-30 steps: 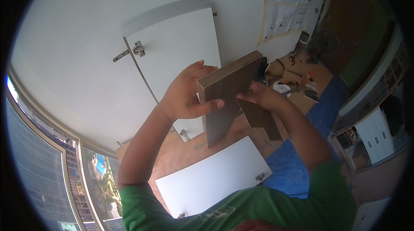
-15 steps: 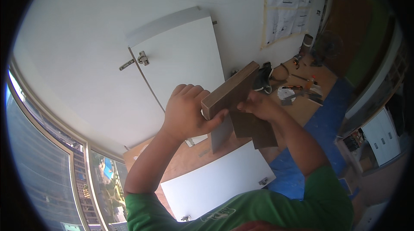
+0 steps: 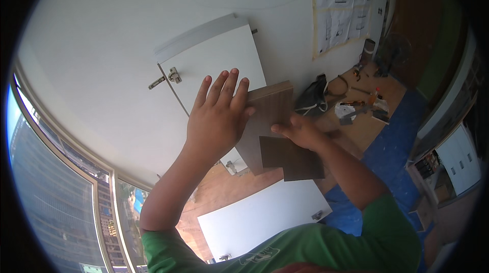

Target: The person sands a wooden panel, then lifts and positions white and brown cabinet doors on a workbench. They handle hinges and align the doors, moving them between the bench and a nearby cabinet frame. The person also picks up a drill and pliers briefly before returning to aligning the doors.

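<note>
The left hand [image 3: 218, 117] was raised flat, fingers together pointing to one o'clock; the right hand [image 3: 301, 131], at its three o'clock, was curled, green-sleeved.

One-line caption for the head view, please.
Left hand flat on a brown wood panel, right hand gripping it, a white hinged door panel against the wall behind.

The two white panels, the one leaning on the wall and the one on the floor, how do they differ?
The leaning white panel stands tilted against the wall, while the floor white panel lies flat on the wooden floor. The leaning one shows a metal hinge on its left edge; the floor one shows small fittings near its right and bottom edges. The left hand overlaps only the leaning one. Both are plain white rectangles.
</note>
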`<move>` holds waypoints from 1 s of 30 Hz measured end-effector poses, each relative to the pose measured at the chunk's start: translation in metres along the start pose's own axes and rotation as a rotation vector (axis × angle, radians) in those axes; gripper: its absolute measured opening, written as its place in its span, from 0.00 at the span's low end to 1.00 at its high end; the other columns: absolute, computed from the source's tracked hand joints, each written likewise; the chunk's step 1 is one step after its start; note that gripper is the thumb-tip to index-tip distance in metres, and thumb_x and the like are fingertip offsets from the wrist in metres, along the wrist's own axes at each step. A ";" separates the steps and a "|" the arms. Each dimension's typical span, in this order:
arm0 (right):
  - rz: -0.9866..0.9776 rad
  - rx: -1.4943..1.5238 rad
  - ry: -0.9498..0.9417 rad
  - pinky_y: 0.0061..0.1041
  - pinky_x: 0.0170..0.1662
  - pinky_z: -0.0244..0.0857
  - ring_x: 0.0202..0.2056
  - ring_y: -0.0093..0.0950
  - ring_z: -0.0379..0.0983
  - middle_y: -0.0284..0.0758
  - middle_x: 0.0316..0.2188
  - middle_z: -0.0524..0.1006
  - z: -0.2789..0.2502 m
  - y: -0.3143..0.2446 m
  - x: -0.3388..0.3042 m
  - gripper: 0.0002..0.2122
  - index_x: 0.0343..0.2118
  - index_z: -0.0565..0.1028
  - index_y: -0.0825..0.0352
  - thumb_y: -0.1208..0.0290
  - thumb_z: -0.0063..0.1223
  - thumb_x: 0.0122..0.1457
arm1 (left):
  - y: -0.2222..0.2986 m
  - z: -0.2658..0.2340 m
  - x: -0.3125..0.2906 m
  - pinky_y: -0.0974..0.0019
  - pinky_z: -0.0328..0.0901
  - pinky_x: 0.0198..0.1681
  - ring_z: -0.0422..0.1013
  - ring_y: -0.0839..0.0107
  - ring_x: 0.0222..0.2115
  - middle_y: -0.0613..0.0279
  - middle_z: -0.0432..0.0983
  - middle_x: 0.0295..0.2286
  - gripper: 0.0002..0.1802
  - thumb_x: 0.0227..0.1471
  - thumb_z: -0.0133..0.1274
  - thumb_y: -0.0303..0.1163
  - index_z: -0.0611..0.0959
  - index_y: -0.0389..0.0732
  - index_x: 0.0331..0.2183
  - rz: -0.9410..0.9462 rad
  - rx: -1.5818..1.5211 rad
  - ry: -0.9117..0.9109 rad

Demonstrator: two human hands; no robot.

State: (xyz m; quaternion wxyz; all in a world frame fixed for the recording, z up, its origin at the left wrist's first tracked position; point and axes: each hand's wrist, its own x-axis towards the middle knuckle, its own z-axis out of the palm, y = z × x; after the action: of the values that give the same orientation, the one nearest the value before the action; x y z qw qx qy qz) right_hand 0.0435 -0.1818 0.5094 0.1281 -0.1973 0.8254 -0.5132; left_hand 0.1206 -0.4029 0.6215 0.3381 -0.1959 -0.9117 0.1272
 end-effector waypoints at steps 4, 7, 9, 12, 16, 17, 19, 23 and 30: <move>-0.075 -0.126 0.026 0.32 0.55 0.65 0.50 0.38 0.76 0.42 0.46 0.80 -0.002 0.005 0.006 0.32 0.58 0.69 0.64 0.44 0.56 0.59 | 0.029 0.013 0.030 0.51 0.51 0.66 0.62 0.57 0.60 0.51 0.65 0.59 0.29 0.62 0.47 0.43 0.68 0.41 0.60 0.085 -0.036 -0.006; -0.033 -0.325 0.017 0.33 0.55 0.65 0.51 0.39 0.75 0.42 0.47 0.80 -0.008 0.012 0.014 0.32 0.58 0.69 0.62 0.43 0.54 0.59 | 0.055 0.027 0.055 0.54 0.62 0.57 0.69 0.58 0.53 0.51 0.70 0.53 0.32 0.58 0.51 0.43 0.68 0.41 0.60 0.227 -0.007 0.012; -0.049 -0.273 0.000 0.34 0.54 0.65 0.51 0.39 0.75 0.42 0.47 0.79 -0.006 0.017 0.021 0.32 0.58 0.69 0.61 0.42 0.54 0.59 | 0.057 0.030 0.064 0.57 0.69 0.49 0.74 0.59 0.45 0.52 0.73 0.48 0.30 0.57 0.52 0.44 0.70 0.42 0.58 0.221 -0.043 -0.072; -0.084 -0.013 0.016 0.34 0.54 0.65 0.51 0.37 0.75 0.42 0.47 0.79 -0.013 0.030 0.021 0.31 0.58 0.70 0.61 0.43 0.55 0.58 | 0.061 0.019 0.085 0.61 0.73 0.35 0.77 0.62 0.32 0.55 0.78 0.35 0.22 0.57 0.52 0.48 0.77 0.41 0.45 0.036 -0.195 -0.187; 0.016 -0.006 -0.024 0.31 0.51 0.66 0.47 0.32 0.76 0.41 0.43 0.79 -0.001 0.010 0.022 0.29 0.53 0.73 0.63 0.44 0.56 0.58 | 0.057 0.003 0.089 0.56 0.71 0.41 0.77 0.57 0.34 0.54 0.79 0.31 0.27 0.57 0.47 0.56 0.81 0.39 0.35 -0.211 -0.184 -0.416; 0.083 -0.060 -0.012 0.30 0.49 0.67 0.45 0.30 0.76 0.41 0.41 0.79 -0.008 0.003 0.017 0.28 0.52 0.74 0.63 0.44 0.57 0.58 | 0.066 -0.028 0.105 0.52 0.69 0.47 0.76 0.54 0.41 0.49 0.78 0.39 0.26 0.60 0.44 0.51 0.82 0.38 0.40 -0.213 -0.171 -0.565; 0.145 -0.105 0.045 0.28 0.47 0.66 0.42 0.28 0.74 0.38 0.39 0.78 -0.012 0.013 0.009 0.27 0.50 0.74 0.65 0.45 0.56 0.59 | 0.069 -0.026 0.104 0.49 0.70 0.49 0.76 0.51 0.43 0.45 0.79 0.42 0.25 0.62 0.41 0.47 0.84 0.37 0.41 -0.143 -0.132 -0.543; 0.119 -0.042 0.201 0.26 0.40 0.65 0.34 0.23 0.71 0.34 0.30 0.77 -0.052 0.054 -0.030 0.27 0.48 0.74 0.66 0.45 0.55 0.59 | 0.058 0.024 0.109 0.51 0.73 0.43 0.79 0.51 0.36 0.47 0.82 0.35 0.26 0.62 0.41 0.46 0.85 0.35 0.35 -0.187 -0.194 -0.265; 0.293 0.192 0.056 0.18 0.19 0.54 0.16 0.15 0.61 0.34 0.21 0.75 -0.121 0.053 -0.133 0.26 0.47 0.73 0.68 0.45 0.46 0.64 | 0.026 0.051 0.118 0.51 0.69 0.48 0.76 0.50 0.42 0.46 0.81 0.38 0.26 0.63 0.42 0.48 0.82 0.34 0.40 -0.180 -0.117 -0.285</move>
State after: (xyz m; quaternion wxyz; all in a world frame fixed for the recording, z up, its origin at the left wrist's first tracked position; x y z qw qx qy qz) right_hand 0.1009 -0.0037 0.5166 0.1967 -0.0473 0.7958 -0.5707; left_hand 0.0115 -0.3326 0.6408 0.2037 -0.1125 -0.9700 0.0697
